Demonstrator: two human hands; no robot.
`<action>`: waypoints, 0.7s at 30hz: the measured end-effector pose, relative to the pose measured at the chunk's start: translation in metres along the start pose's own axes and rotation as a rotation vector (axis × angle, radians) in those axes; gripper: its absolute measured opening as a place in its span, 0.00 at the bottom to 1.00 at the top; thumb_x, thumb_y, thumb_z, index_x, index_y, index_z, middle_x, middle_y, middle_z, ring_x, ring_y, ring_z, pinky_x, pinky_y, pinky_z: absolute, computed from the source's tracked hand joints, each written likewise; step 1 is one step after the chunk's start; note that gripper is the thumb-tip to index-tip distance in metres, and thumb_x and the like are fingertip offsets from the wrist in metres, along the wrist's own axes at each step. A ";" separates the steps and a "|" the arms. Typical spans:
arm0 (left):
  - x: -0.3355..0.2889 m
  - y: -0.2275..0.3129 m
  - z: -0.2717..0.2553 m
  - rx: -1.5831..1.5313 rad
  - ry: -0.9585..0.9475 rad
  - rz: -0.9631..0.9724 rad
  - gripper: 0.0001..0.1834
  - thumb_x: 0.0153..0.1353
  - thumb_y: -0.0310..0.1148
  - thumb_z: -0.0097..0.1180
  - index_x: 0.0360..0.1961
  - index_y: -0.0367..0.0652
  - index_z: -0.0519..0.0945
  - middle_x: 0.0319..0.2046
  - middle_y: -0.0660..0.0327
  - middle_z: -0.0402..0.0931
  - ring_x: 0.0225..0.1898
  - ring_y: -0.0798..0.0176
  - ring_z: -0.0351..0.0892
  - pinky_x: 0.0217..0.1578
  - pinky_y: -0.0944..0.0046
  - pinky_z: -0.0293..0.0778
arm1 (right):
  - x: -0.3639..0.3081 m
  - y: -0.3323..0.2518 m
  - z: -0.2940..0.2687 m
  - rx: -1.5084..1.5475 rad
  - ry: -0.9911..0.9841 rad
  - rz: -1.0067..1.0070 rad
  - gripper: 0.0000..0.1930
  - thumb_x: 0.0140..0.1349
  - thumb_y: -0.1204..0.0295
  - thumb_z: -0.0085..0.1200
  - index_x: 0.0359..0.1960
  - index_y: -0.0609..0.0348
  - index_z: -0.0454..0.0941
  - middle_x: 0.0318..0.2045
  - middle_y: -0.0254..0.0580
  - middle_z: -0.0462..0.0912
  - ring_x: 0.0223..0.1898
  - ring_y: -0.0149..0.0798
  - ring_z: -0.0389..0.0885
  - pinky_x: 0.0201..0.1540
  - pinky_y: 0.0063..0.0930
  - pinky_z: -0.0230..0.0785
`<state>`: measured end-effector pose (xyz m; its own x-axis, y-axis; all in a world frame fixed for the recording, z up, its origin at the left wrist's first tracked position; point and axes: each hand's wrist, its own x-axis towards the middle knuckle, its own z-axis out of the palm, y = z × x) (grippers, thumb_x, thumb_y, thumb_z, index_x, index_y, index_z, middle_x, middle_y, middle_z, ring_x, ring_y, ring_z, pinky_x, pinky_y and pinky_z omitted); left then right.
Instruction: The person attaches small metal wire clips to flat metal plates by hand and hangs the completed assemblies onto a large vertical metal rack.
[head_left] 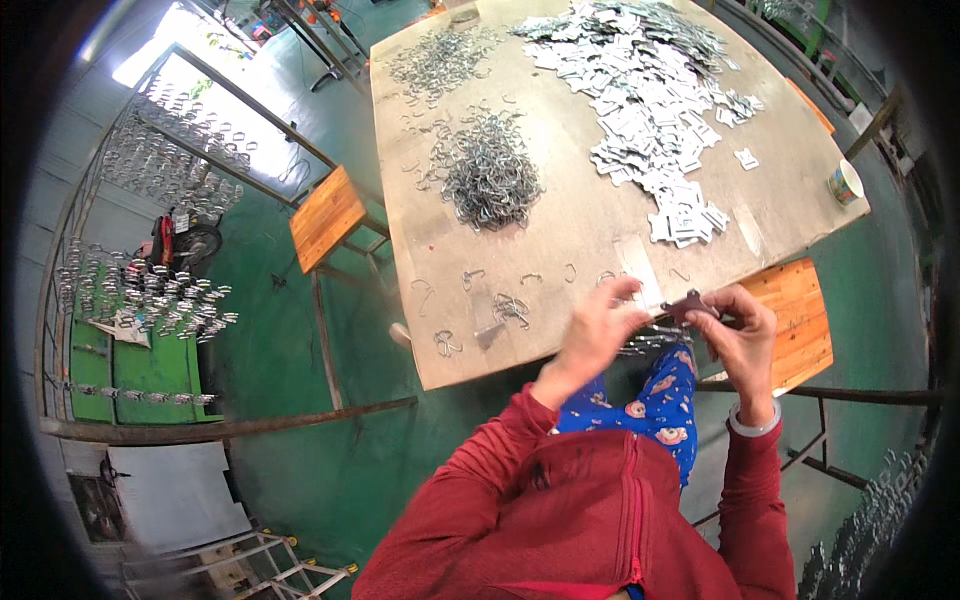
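My left hand (598,328) and my right hand (741,335) meet just past the near edge of a worn wooden table (590,240). Between their fingertips they hold a small dark metal piece (690,305). A few bent wire hooks (640,345) hang under the left hand over my lap. On the table lie a pile of wire hooks (490,175) in the middle, a thinner scatter of hooks (440,60) at the far left, and a long heap of flat metal plates (650,110) on the right. Loose hooks (505,305) lie near the front edge.
A wooden stool (328,215) stands left of the table, another stool (800,320) under my right side. A paper cup (846,183) sits on the table's right corner. Racks hung with hooks (150,290) stand at left over a green floor. A metal bar (230,428) crosses below.
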<state>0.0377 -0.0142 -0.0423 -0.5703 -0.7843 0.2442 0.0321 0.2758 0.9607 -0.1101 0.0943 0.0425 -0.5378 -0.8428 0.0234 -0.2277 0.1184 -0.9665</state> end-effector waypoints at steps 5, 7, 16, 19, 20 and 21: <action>0.086 -0.041 -0.081 0.784 0.208 -0.198 0.21 0.57 0.47 0.54 0.26 0.35 0.81 0.20 0.47 0.76 0.25 0.51 0.80 0.28 0.56 0.71 | 0.000 0.001 -0.005 -0.058 -0.002 -0.042 0.07 0.47 0.79 0.64 0.26 0.65 0.77 0.19 0.29 0.76 0.23 0.19 0.69 0.25 0.13 0.61; 0.109 -0.070 -0.095 0.970 0.235 -0.261 0.24 0.53 0.50 0.57 0.24 0.35 0.81 0.20 0.43 0.75 0.26 0.43 0.78 0.27 0.51 0.71 | -0.001 -0.001 -0.002 -0.026 -0.006 -0.028 0.07 0.46 0.79 0.64 0.25 0.64 0.77 0.18 0.28 0.74 0.22 0.18 0.67 0.24 0.14 0.60; 0.108 -0.105 -0.123 1.270 0.062 -0.043 0.08 0.48 0.32 0.55 0.22 0.37 0.78 0.24 0.47 0.77 0.28 0.44 0.79 0.28 0.49 0.74 | -0.009 0.004 -0.011 0.012 0.005 0.035 0.06 0.46 0.80 0.63 0.25 0.65 0.78 0.18 0.30 0.78 0.21 0.18 0.71 0.24 0.14 0.63; 0.099 -0.103 -0.137 1.277 0.053 0.065 0.08 0.51 0.30 0.53 0.23 0.35 0.77 0.26 0.47 0.76 0.29 0.45 0.78 0.30 0.51 0.74 | -0.015 0.007 -0.013 0.001 0.011 0.015 0.06 0.46 0.80 0.63 0.25 0.66 0.78 0.18 0.31 0.78 0.22 0.19 0.71 0.24 0.14 0.63; 0.100 -0.097 -0.137 1.283 0.058 0.069 0.08 0.51 0.30 0.53 0.23 0.35 0.77 0.26 0.47 0.76 0.29 0.45 0.78 0.30 0.51 0.74 | -0.015 0.009 -0.014 0.006 0.010 0.008 0.06 0.46 0.80 0.63 0.25 0.66 0.78 0.18 0.31 0.78 0.22 0.19 0.71 0.24 0.14 0.63; 0.099 -0.090 -0.135 1.208 0.099 0.121 0.08 0.53 0.29 0.52 0.23 0.35 0.76 0.27 0.48 0.76 0.30 0.46 0.77 0.31 0.52 0.73 | -0.015 0.012 -0.015 0.007 0.007 -0.002 0.06 0.46 0.80 0.63 0.25 0.66 0.78 0.19 0.31 0.78 0.22 0.19 0.71 0.24 0.14 0.63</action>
<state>0.0893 -0.1922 -0.0866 -0.5497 -0.7423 0.3832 -0.7342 0.6481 0.2022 -0.1165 0.1165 0.0343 -0.5430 -0.8393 0.0269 -0.2231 0.1132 -0.9682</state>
